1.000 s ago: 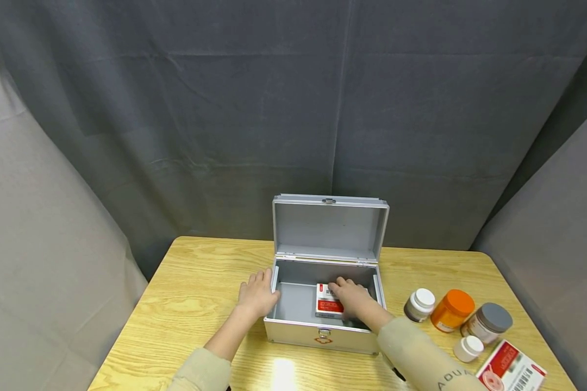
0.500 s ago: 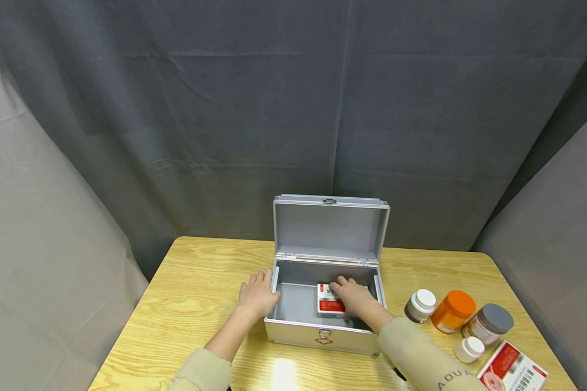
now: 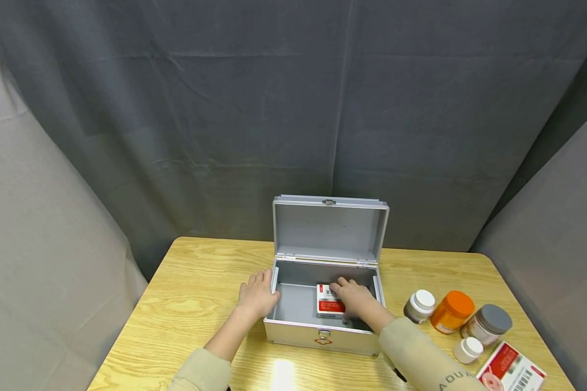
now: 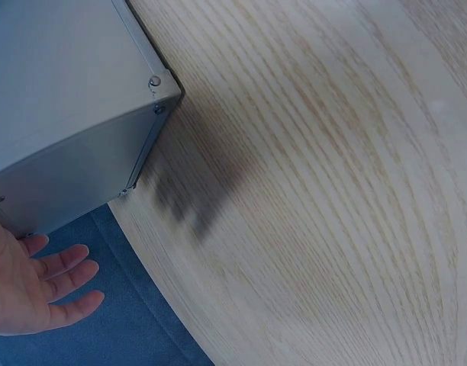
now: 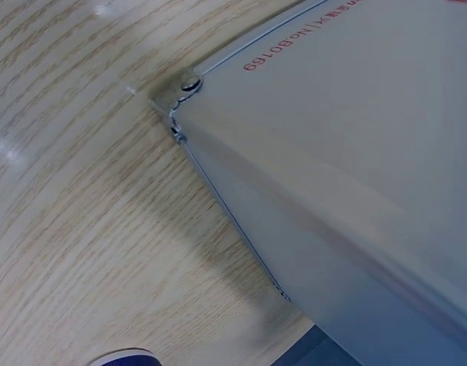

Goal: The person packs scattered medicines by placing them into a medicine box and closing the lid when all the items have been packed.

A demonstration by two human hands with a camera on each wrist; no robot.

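Note:
An aluminium case with its lid raised stands mid-table. Inside it lies a small white and red medicine box. My right hand reaches into the case and holds that box, fingers over its far side and thumb near its front side. Its right part is under the hand. My left hand rests at the case's left rim, thumb by the rim. In the left wrist view, the left hand's fingers extend loosely beside the case wall. The right wrist view shows the case's outer corner, with the hand out of sight.
Right of the case stand a white-capped dark bottle, an orange bottle, a grey-lidded jar and a small white bottle. A larger red and white box lies nearest the front. Grey curtains surround the wooden table.

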